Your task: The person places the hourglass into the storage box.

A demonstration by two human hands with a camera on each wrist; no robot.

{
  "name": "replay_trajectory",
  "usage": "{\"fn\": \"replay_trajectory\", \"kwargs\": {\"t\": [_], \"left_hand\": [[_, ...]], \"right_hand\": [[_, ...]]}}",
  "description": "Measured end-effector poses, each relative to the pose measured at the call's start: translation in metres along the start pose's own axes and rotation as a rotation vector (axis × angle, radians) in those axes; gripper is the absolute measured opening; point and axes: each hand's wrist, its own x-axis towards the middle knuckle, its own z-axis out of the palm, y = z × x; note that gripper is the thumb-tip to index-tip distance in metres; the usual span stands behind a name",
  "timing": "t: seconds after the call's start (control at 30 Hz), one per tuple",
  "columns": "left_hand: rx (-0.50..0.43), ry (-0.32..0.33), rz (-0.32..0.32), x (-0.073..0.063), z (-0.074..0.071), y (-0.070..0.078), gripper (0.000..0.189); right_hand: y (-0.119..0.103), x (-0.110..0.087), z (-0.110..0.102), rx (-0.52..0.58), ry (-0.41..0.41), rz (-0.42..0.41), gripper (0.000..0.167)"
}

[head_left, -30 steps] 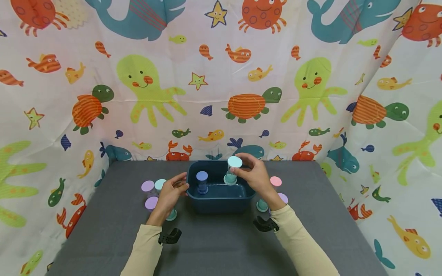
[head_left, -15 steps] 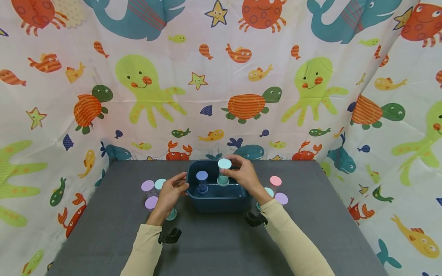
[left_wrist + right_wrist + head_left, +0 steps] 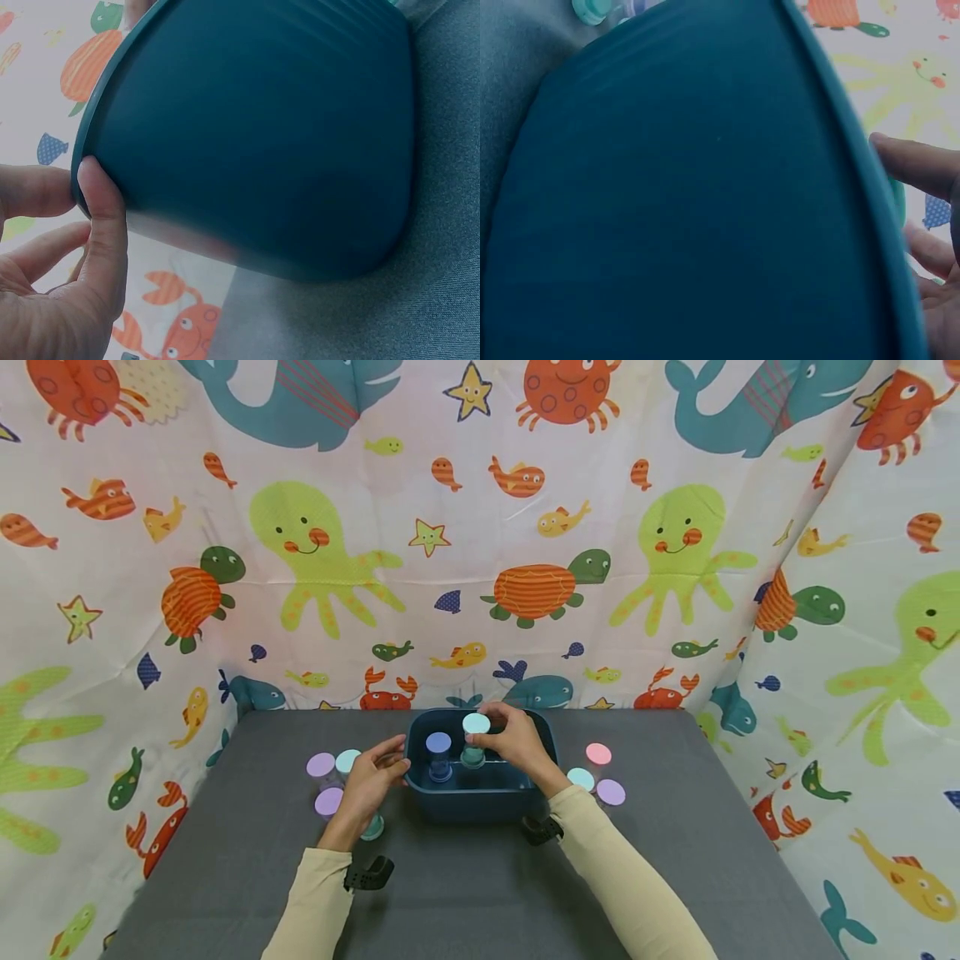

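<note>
A dark blue plastic bin [image 3: 480,807] stands on the grey table. At its left end my left hand [image 3: 372,785] pinches the rim; in the left wrist view the thumb [image 3: 103,206] lies on the outer wall. My right hand [image 3: 519,745] reaches over the bin and grips a mint-capped sand timer [image 3: 476,724] upright, its green base low inside the bin. Whether that base touches the floor, I cannot tell. Just left of it, a blue sand timer [image 3: 438,745] stands upright in the bin. In the right wrist view the bin's wall [image 3: 690,187] hides most of the held timer.
Left of the bin stand purple-capped timers [image 3: 321,765], a mint one [image 3: 347,761] and a green base [image 3: 372,828] partly behind my left wrist. To the right are pink [image 3: 598,754], mint [image 3: 581,779] and purple [image 3: 611,792] timers. A sea-animal curtain [image 3: 465,552] hangs behind the table.
My right hand has carried the mint-capped sand timer leftward and lower into the bin, closer to the blue one. The left hand has stayed at the rim.
</note>
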Motion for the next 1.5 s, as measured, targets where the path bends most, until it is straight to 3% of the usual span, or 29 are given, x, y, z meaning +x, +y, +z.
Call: {"fn": "replay_trajectory", "kwargs": {"t": [0.33, 1.5], "left_hand": [[-0.001, 0.0, 0.007, 0.002, 0.002, -0.001, 0.049], [-0.005, 0.013, -0.009, 0.003, 0.004, 0.002, 0.048]], "right_hand": [[0.006, 0.011, 0.009, -0.097, -0.022, 0.023, 0.043], [0.017, 0.031, 0.025, -0.249, -0.172, 0.081, 0.044]]}}
